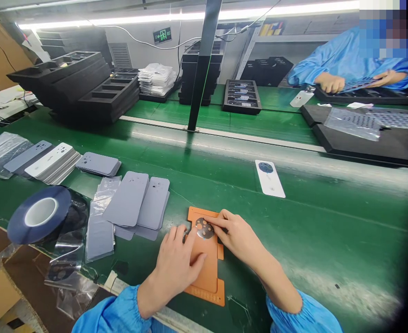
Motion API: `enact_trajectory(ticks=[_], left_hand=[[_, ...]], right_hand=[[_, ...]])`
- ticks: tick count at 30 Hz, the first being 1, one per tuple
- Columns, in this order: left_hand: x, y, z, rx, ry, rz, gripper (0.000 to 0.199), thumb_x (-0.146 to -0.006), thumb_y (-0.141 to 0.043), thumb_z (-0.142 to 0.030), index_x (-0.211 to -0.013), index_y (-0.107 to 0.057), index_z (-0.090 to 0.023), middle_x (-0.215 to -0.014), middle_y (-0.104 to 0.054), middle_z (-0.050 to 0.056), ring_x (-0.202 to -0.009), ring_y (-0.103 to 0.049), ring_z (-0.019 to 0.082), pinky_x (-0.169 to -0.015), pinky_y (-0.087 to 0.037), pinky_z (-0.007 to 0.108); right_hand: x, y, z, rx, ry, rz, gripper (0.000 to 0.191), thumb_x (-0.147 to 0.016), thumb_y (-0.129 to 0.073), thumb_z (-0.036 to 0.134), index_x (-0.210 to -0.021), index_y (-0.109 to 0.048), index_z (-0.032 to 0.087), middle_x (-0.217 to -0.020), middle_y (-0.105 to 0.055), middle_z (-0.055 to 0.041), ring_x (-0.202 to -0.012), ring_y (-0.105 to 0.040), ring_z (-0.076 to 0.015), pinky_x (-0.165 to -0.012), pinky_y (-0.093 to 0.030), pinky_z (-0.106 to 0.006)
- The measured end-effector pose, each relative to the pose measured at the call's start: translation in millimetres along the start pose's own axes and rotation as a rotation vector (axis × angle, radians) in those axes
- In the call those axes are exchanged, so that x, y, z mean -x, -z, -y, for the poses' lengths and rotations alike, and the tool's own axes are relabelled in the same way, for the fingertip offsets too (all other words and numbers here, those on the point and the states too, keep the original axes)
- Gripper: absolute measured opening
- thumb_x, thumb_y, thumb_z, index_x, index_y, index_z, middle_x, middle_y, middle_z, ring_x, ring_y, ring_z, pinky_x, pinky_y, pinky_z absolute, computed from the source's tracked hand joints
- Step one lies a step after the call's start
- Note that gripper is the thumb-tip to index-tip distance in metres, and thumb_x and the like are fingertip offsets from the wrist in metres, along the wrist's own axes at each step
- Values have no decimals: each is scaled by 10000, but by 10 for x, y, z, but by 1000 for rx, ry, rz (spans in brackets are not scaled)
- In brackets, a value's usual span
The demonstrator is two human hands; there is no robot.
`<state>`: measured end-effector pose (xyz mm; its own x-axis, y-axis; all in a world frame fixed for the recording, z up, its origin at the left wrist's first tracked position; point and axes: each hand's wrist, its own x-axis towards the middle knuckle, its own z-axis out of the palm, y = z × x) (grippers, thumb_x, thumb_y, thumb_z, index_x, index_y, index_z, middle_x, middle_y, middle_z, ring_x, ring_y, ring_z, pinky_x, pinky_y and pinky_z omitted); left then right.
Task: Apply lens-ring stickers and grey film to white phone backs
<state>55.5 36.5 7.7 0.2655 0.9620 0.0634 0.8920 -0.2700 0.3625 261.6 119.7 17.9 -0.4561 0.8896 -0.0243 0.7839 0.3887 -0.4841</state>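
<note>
An orange fixture plate (pixel 209 268) lies on the green work surface in front of me. Near its top sits a dark, shiny round film piece (pixel 204 228) with several round holes. My left hand (pixel 176 261) rests over the plate's left side, fingers spread, its index fingertip at the film's left edge. From the right, my right hand (pixel 237 233) reaches in with index finger and thumb close together at the film's upper right edge. The other fingers of that hand are curled.
Grey phone-back sheets (pixel 129 199) and a roll of dark film (pixel 39 215) lie left. A white phone back panel (pixel 269 178) lies right of centre. Black trays (pixel 86 92) stand behind a metal post (pixel 204 64). Across the line, a co-worker's hands (pixel 330 83) hold a perforated sheet.
</note>
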Motion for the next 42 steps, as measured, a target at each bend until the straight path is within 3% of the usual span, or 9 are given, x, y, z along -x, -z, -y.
enact_trajectory(ticks=[15,25,32,42], left_hand=[[86,0,28,-18,-32,-7,589,-930,-633,-363,-1477,-502,-190,-1297,-607,151,-1082,-571,330,-858,-532,457],[105,5,40,-56,-48,21,587,-954,-615,-387,-1496,-493,-198,-1327,-593,156,-1115,-567,339,-876,-539,468],[134,21,45,-75,-64,18,581,-970,-607,-372,-1509,-484,-195,-1340,-597,157,-1137,-568,339,-879,-542,466],[148,-43,69,-128,-94,-39,561,-981,-601,-389,-1500,-507,-197,-1322,-610,146,-1084,-575,317,-851,-538,438]], right_hand=[[-49,10,-117,-338,-88,19,312,-969,-545,313,-1124,-815,312,-785,-564,-6,-696,-570,-173,-658,-470,-309],[-45,14,-89,-198,-26,21,349,-1004,-486,304,-1176,-791,312,-805,-577,-13,-703,-590,-173,-689,-473,-304],[-33,80,-153,-118,58,96,384,-1048,-433,299,-1276,-742,294,-827,-593,-27,-729,-601,-182,-711,-479,-306],[-19,98,-106,-83,-8,104,357,-1004,-507,329,-1283,-731,337,-811,-596,-5,-674,-586,-154,-651,-445,-271]])
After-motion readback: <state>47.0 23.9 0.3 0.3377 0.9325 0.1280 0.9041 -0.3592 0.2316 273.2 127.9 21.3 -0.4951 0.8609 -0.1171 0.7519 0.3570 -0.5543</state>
